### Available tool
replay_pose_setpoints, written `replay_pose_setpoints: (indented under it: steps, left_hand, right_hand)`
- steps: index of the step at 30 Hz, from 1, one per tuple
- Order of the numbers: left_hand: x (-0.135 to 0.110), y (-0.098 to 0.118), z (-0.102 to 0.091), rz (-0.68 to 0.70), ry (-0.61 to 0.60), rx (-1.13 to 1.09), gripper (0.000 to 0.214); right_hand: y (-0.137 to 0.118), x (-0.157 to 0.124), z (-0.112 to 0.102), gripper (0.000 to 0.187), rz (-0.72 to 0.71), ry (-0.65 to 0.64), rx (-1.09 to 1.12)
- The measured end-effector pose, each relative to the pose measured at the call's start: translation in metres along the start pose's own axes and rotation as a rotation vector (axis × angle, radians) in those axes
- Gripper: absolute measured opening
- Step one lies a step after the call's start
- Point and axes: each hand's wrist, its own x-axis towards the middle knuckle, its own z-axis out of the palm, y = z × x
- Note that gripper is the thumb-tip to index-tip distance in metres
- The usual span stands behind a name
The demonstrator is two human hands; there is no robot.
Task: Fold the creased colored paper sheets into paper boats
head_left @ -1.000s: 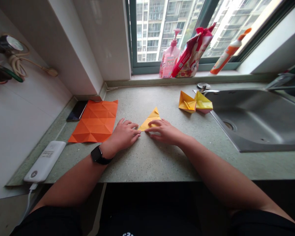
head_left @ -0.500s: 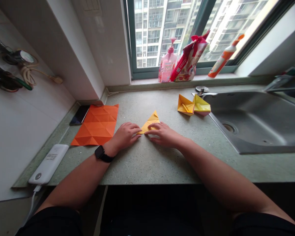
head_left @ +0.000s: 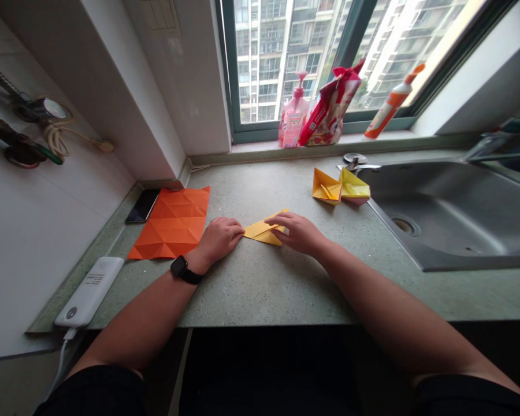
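Observation:
A piece of yellow folded paper (head_left: 260,231) lies on the counter in front of me, its narrow tip to the left. My left hand (head_left: 222,238), wearing a black watch, is closed, with thumb and fingertips pinching that tip. Over the paper's right part is my right hand (head_left: 302,232), its fingers apart and slightly bent, fingertips touching or just above the surface; I cannot tell which. Left of my left hand, a creased orange paper sheet (head_left: 177,222) is spread flat. Farther back on the right stand two joined folded paper shapes, one orange-yellow (head_left: 326,188) and one yellow (head_left: 355,186).
A steel sink (head_left: 450,214) is set into the counter at right. A phone (head_left: 143,206) and a white power bank (head_left: 89,292) with a cable lie at left. On the windowsill stand a pink pump bottle (head_left: 293,118), a red bag (head_left: 331,110) and an orange-white bottle (head_left: 392,104).
The yellow paper has turned, its peak swinging from pointing away to the right side. My right hand has shifted slightly right; my left hand now pinches the left tip.

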Motion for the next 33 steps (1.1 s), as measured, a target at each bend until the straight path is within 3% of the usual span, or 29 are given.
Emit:
replay_pose_setpoints:
  steps: [5,11,20,27,33]
  left_hand:
    - [-0.001,0.001,-0.005,-0.032,0.006,-0.024,0.017]
    - [0.000,0.001,-0.008,-0.062,0.001,-0.035,0.017]
    - [-0.001,-0.001,-0.006,-0.083,0.003,-0.071,0.007]
    - [-0.001,0.004,-0.003,-0.042,-0.010,-0.061,0.011]
    - [-0.001,0.009,0.001,-0.079,0.014,0.028,0.011]
  right_hand:
    - [0.014,-0.001,-0.010,0.034,0.195,0.208,-0.175]
    - [0.034,-0.003,0.000,0.036,0.360,0.060,-0.287]
    - [0.031,-0.002,0.004,0.018,0.325,0.041,-0.249]
    - [0.019,0.004,0.000,0.021,0.290,0.142,-0.223]
    - [-0.005,0.000,0.004,0.020,0.061,-0.044,-0.146]
